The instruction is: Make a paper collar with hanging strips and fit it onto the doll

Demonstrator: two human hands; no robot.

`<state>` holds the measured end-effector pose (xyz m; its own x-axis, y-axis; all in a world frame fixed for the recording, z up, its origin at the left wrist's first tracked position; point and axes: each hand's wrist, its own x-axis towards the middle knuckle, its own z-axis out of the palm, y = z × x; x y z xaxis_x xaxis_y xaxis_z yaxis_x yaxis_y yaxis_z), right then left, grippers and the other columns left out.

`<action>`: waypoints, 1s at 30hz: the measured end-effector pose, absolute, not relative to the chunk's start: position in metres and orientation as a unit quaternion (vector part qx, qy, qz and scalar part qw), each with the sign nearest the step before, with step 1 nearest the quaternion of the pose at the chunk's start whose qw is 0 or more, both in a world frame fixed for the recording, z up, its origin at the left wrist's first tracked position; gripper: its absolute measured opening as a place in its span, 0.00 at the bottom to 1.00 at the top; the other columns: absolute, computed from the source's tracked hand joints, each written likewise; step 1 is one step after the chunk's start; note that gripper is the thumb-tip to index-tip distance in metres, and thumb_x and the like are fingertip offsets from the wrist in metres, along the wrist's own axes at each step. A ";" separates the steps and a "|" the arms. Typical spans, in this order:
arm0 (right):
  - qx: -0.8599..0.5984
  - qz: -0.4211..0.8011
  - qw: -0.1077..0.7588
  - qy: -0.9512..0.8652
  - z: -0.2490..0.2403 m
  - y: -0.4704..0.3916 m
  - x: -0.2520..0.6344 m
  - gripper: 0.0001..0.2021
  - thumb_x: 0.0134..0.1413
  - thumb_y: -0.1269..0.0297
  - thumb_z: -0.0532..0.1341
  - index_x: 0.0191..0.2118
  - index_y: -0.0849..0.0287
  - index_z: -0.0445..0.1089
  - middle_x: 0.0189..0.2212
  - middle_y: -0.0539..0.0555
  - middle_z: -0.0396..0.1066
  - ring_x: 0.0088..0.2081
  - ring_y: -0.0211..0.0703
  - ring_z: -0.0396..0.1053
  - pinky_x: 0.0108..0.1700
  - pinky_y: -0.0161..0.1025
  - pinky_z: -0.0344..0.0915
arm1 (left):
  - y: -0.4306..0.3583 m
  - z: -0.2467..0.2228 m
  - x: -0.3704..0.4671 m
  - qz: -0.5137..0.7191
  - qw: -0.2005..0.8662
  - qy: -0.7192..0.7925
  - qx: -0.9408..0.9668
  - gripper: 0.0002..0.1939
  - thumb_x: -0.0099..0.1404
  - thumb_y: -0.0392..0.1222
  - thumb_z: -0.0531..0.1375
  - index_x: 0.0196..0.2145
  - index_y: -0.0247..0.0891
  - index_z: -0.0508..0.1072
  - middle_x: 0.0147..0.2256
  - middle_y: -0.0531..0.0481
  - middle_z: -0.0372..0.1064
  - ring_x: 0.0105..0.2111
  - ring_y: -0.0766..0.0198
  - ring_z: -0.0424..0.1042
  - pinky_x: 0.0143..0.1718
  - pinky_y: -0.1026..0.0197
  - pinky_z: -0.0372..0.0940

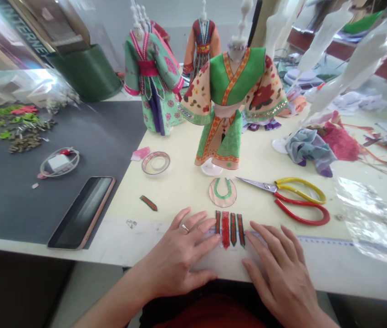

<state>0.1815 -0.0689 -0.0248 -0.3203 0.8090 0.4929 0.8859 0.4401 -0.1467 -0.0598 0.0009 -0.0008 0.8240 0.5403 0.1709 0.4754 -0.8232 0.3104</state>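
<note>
My left hand (188, 250) lies flat with fingers spread, its fingertips at the leftmost of several short pointed ribbon strips. One wider red strip (225, 230) lies among narrower green-edged strips (233, 229), side by side across a ruler (316, 240). My right hand (278, 259) rests open at the right end of this row, fingertips close to the last strip (240, 230). Just beyond the row is a round peach fabric piece (213, 196) with a green U-shaped band (228, 195). Another green-edged strip (149, 203) lies apart on the left.
Scissors (275, 189) with yellow and red handles lie to the right. Ahead stands a doll form in a green robe (236, 82), with other dressed forms behind. A tape roll (155, 163), a phone (84, 212) and a cable (60, 161) are leftward; plastic bags (371, 218) lie right.
</note>
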 end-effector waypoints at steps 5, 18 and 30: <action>-0.526 -0.073 0.254 -0.808 -0.025 -0.069 0.182 0.19 0.57 0.67 0.59 0.52 0.69 0.65 0.53 0.66 0.65 0.54 0.59 0.60 0.57 0.62 0.53 | 0.001 -0.001 -0.060 0.123 0.129 0.268 0.947 0.25 0.64 0.54 0.56 0.56 0.39 0.65 0.59 0.42 0.60 0.60 0.48 0.54 0.62 0.40 0.42; -0.526 -0.076 0.256 -0.808 -0.025 -0.068 0.181 0.18 0.57 0.67 0.59 0.52 0.69 0.65 0.53 0.66 0.65 0.53 0.58 0.61 0.57 0.61 0.53 | 0.002 0.000 -0.060 0.119 0.136 0.267 0.947 0.24 0.65 0.53 0.55 0.54 0.38 0.67 0.58 0.46 0.62 0.60 0.48 0.55 0.62 0.41 0.41; -0.528 -0.074 0.254 -0.807 -0.025 -0.069 0.182 0.18 0.57 0.67 0.59 0.52 0.69 0.65 0.53 0.66 0.65 0.54 0.58 0.60 0.57 0.61 0.53 | 0.002 -0.001 -0.060 0.114 0.133 0.266 0.948 0.25 0.65 0.53 0.55 0.57 0.41 0.64 0.59 0.47 0.61 0.60 0.48 0.54 0.62 0.41 0.40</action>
